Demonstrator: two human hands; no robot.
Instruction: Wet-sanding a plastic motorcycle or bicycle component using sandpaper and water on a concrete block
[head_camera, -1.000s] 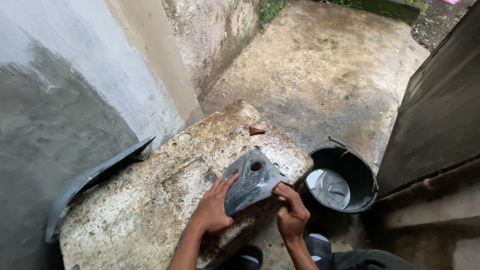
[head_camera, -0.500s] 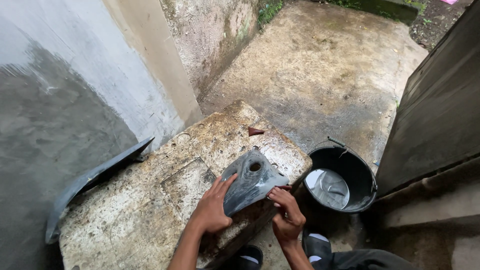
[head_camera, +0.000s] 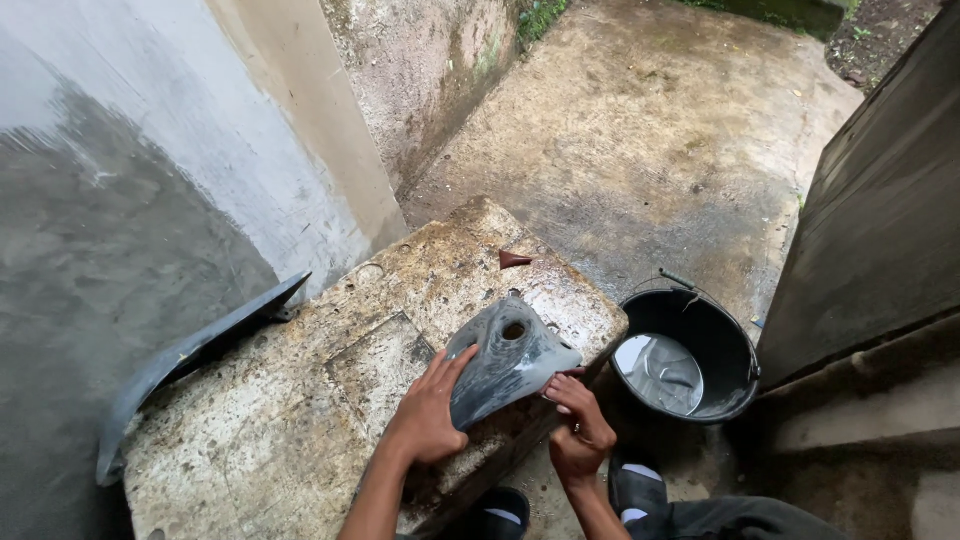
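Flanking grey panel (head_camera: 510, 360): black bucket (head_camera: 715, 340), curved fender (head_camera: 190, 355).

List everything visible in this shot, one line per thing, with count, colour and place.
Curved panel with a round hole: 1, grey, on the slab's near right edge, held by both hands.
Long curved panel: 1, dark grey, leaning at the slab's left edge against the wall.
Stone slab: 1, stained beige, centre.
Small shard: 1, reddish brown, slab's far end.
Bucket: 1, black, right of the slab, something pale grey inside.
Shoes: 2, black, bottom edge.
Left hand: on the panel's left edge.
Right hand: on its lower right edge.
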